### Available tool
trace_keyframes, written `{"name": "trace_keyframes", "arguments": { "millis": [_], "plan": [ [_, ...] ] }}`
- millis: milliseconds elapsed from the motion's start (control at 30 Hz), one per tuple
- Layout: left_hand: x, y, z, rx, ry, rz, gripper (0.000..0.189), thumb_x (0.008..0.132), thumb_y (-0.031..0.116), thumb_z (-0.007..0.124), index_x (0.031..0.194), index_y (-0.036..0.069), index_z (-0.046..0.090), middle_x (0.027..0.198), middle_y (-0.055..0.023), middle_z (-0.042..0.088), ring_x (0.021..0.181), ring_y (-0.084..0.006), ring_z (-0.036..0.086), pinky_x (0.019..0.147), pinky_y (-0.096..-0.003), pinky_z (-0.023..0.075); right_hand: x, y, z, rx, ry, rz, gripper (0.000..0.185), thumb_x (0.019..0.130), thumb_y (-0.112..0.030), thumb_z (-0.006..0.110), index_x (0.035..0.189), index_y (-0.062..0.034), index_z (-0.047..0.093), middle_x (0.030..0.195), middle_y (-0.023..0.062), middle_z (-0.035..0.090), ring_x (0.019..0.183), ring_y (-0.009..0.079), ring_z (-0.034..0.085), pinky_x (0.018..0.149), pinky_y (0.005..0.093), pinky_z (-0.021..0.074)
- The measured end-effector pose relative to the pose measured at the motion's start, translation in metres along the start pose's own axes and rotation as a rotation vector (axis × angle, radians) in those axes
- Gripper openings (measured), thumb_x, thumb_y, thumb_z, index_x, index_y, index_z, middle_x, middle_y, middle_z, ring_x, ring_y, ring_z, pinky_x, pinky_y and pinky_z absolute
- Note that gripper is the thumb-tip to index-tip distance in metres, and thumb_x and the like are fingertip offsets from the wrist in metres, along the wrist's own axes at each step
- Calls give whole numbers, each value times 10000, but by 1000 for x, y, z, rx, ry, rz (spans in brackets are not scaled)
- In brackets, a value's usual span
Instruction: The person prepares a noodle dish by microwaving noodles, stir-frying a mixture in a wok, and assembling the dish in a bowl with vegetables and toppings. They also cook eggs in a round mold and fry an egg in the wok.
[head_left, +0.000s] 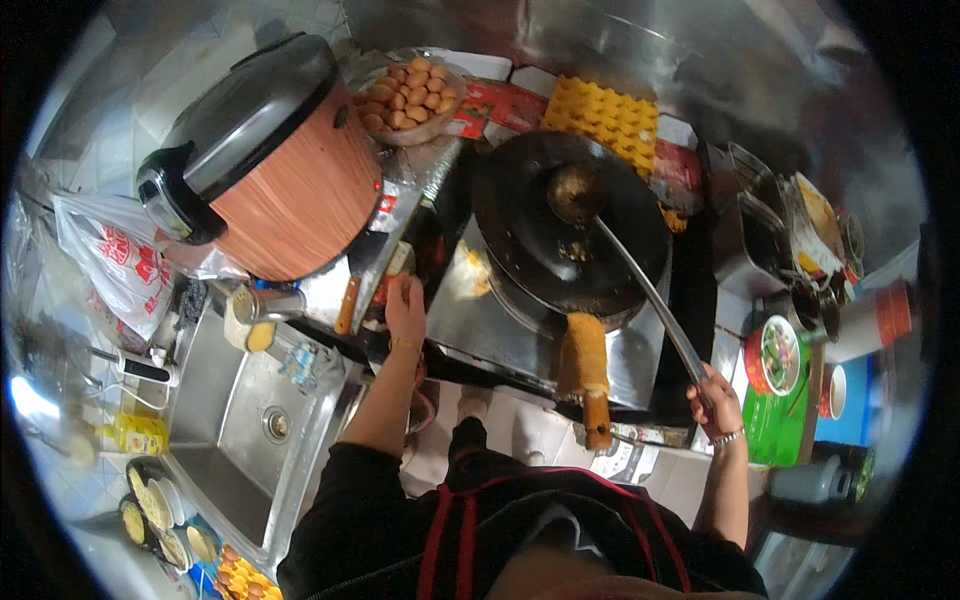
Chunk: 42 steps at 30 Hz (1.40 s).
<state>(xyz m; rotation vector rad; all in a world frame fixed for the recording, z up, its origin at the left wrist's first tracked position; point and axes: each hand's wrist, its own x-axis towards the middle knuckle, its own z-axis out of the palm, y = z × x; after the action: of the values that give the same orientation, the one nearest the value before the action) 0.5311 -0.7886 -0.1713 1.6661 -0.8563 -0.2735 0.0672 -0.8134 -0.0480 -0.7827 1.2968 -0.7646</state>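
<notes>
A black wok (517, 217) sits on the stove, its cloth-wrapped handle (585, 356) pointing toward me. My right hand (716, 405) grips the metal handle of a cooking ladle (652, 292), whose bowl rests inside the wok with dark food residue nearby. Left of the stove, my left hand (406, 311) reaches over the narrow strip of counter beside a cleaver-like tool's wooden handle (347, 306). Its fingertips are near a small pale object; whether they hold anything is unclear. Some spilled egg-like food (471, 271) lies on the stove's metal top, against the wok's left side.
A large rice cooker (292, 187) stands at left, above a steel sink (247, 420). Behind are a bowl of brown eggs (412, 97) and yellow egg trays (600, 116). At right, a bowl of chopped vegetables (776, 356) stands on a green board (769, 427), near metal containers (750, 262).
</notes>
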Motion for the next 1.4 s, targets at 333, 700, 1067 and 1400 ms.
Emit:
{"name": "trace_keyframes", "arguments": {
  "millis": [333, 700, 1067, 1400],
  "plan": [
    [226, 35, 86, 359, -110, 308, 398, 766, 280, 508, 1060, 16, 459, 1059, -176, 490, 974, -316, 463, 813, -391, 375, 5, 18, -6, -282, 186, -32, 192, 774, -199, 560, 927, -95, 511, 628, 45, 556, 426, 97, 476, 357, 198, 343],
    [361, 11, 131, 929, -329, -193, 373, 807, 307, 427, 1139, 137, 428, 1172, -105, 398, 1059, -310, 434, 832, -421, 378, -3, 17, 7, -365, 328, 184, 230, 755, -77, 530, 979, -38, 497, 685, 84, 579, 492, 140, 538, 381, 234, 412],
    [341, 38, 127, 452, -66, 64, 390, 724, 248, 532, 1070, 80, 466, 1104, -167, 451, 971, -304, 491, 802, -403, 405, 14, -35, 55, -1283, 601, -221, 341, 700, -77, 624, 1015, -12, 510, 857, 96, 578, 748, 176, 552, 661, 285, 441],
    [61, 118, 130, -697, -814, -216, 451, 616, 27, 694, 963, 26, 406, 894, -53, 476, 813, -115, 483, 701, -235, 437, 116, -45, 242, -795, 10, -1099, 461, 697, -193, 623, 1105, -59, 457, 1026, 146, 496, 891, 293, 522, 767, 341, 434]
  ]
}}
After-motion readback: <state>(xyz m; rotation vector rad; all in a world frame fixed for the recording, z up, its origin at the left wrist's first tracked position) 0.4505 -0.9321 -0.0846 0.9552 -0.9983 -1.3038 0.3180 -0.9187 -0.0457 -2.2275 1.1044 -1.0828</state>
